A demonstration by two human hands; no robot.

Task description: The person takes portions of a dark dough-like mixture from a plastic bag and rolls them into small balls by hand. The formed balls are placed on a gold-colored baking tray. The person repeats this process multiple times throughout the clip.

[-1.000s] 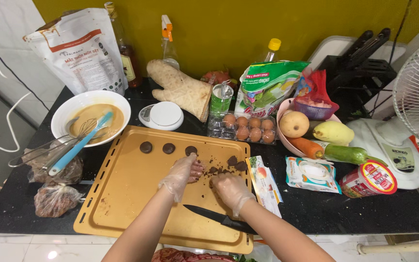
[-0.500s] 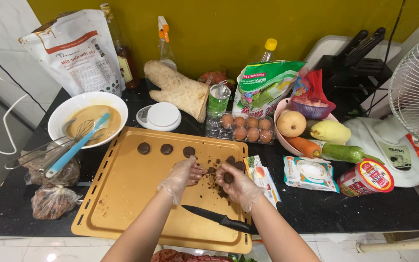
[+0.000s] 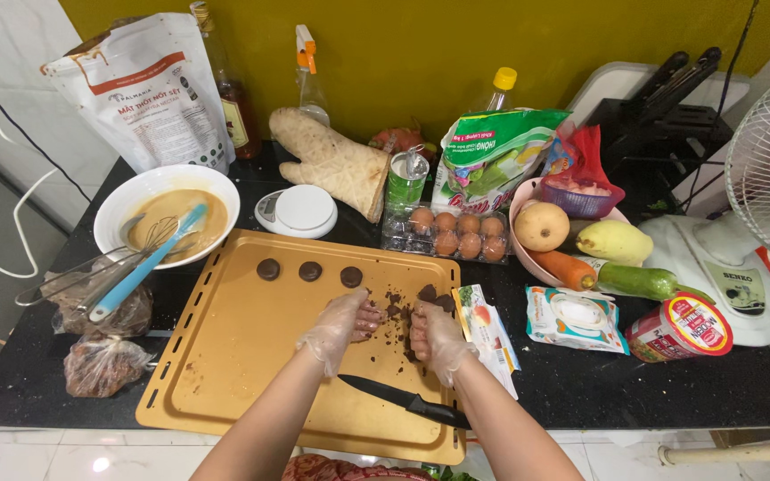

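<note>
Chocolate bits (image 3: 396, 312) on tray (image 3: 225, 374) | left hand (image 3: 339, 322), right hand (image 3: 434, 331) cupped around pile, loosely curled | knife (image 3: 407, 403) beside

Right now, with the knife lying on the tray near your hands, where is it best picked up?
Take the knife by its black handle, coming from the right with the right hand. The handle points toward the tray's lower right corner, the blade tip points left, and the handle lies clear of the chocolate crumbs.

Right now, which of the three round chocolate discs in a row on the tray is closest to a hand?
The rightmost disc. It sits just above the gloved left hand, while the middle disc and leftmost disc lie farther left on the tray.
</note>
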